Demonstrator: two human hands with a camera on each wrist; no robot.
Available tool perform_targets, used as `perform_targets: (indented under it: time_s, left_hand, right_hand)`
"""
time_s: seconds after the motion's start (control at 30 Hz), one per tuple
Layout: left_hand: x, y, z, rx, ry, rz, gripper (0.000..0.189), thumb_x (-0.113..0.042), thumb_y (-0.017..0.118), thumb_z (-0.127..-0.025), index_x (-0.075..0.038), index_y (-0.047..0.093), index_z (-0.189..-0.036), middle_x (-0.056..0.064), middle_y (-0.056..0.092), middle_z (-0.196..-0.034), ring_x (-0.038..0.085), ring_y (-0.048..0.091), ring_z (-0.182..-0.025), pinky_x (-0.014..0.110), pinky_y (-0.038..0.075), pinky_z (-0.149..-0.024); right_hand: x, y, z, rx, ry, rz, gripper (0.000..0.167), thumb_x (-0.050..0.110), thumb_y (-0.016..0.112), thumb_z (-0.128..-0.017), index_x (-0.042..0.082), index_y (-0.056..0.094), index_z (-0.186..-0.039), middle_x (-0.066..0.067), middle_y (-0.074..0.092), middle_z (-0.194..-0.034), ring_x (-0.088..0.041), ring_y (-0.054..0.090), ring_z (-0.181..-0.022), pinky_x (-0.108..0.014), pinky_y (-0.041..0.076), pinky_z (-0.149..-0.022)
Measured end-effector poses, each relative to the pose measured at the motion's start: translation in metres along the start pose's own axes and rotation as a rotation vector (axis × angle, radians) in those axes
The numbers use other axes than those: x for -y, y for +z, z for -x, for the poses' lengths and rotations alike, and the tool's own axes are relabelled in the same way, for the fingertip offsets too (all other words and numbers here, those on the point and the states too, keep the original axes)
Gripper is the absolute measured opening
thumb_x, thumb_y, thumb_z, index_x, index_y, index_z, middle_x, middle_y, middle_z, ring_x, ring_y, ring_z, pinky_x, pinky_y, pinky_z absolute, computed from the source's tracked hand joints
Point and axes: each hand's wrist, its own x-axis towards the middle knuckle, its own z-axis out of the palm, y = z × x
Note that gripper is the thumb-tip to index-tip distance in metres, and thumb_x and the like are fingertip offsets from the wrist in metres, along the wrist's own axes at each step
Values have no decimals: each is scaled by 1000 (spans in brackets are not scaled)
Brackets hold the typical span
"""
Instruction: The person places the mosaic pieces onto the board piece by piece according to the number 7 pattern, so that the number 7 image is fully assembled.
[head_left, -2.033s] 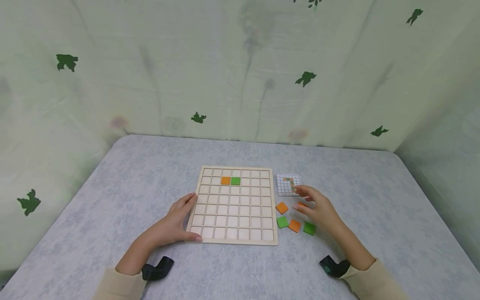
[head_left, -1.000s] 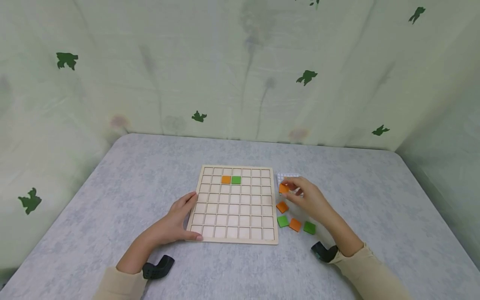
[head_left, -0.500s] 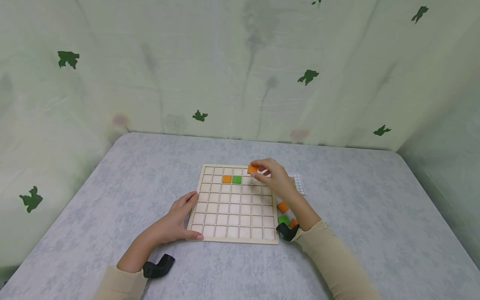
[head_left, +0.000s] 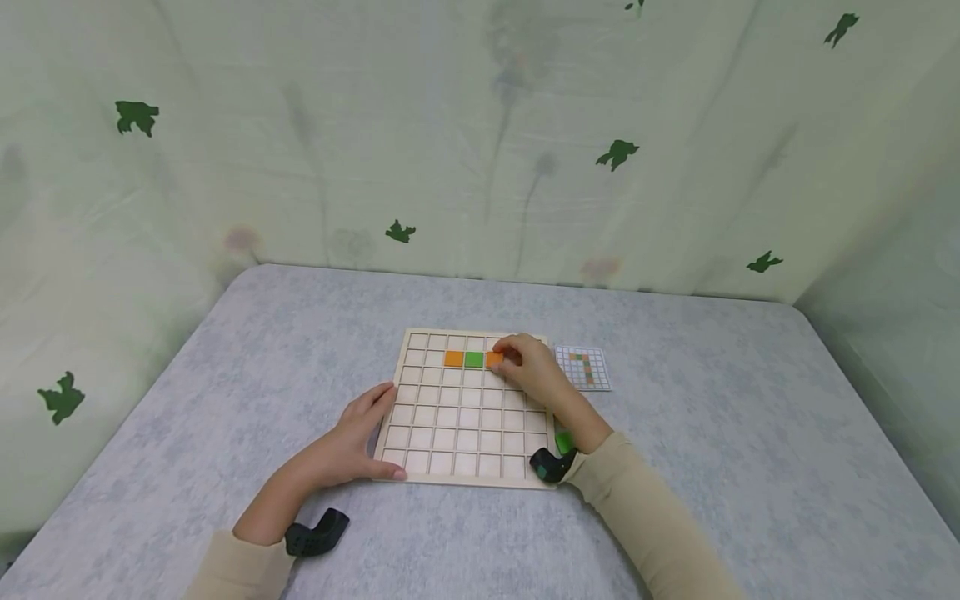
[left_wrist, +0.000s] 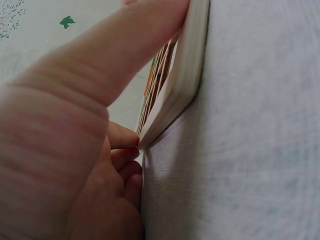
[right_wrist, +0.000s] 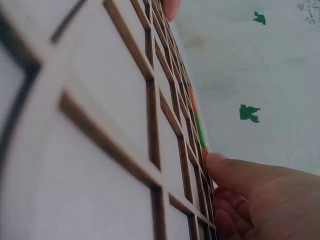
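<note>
A wooden grid board (head_left: 458,414) lies on the table. My left hand (head_left: 351,450) holds its near left corner, thumb on the front rim and fingertips at the left rim; in the left wrist view those fingers are curled. In the second row from the back, an orange tile (head_left: 453,358) and a green tile (head_left: 474,359) sit side by side in their cells. My right hand (head_left: 528,367) pinches another orange tile (head_left: 492,359) at the cell just right of the green one. The right wrist view shows the thumb at that tile's edge.
A small pattern card (head_left: 583,368) with a printed grid lies right of the board. A loose green tile (head_left: 564,442) peeks out beside the right wrist; the sleeve hides other loose tiles. A patterned curtain (head_left: 450,142) stands behind the table (head_left: 697,400).
My right hand picked up an orange tile from the right, carried it left past the card and lowered it onto the board beside the green tile. The left hand stays at its corner.
</note>
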Motion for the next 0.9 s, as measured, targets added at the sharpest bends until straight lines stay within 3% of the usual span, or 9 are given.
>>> perform_targets:
  time_s: [0.3,0.57,0.9]
  left_hand:
    - [0,-1,0,-3,3,-1,116,-54,75,-61,0,13,-143,16,7,-147,39,2,-131,59,18,-96]
    - [-1,0,0,-2,-3,0,116,-54,75,-61,1,13,-143,17,6,-147,38,2,-131,59,17,-97]
    - [0,0,1,0,-2,-7,116,-55,74,-62,0,13,-143,16,6,-147,39,2,-131,60,18,-96]
  right_hand:
    - [3,1,-1,31,35,15,27,15,67,-82,8,65,-107,-4,52,-102,-17,47,-86,-31,40,-74]
    - [14,-21,8,64,49,-79,44,21,64,-84,8,53,-124,-7,51,-117,-21,49,-103,-34,42,-84]
    - [18,-64,51,26,-36,-94,46,25,67,-81,8,54,-122,-4,51,-119,-28,49,-103,-38,41,-85]
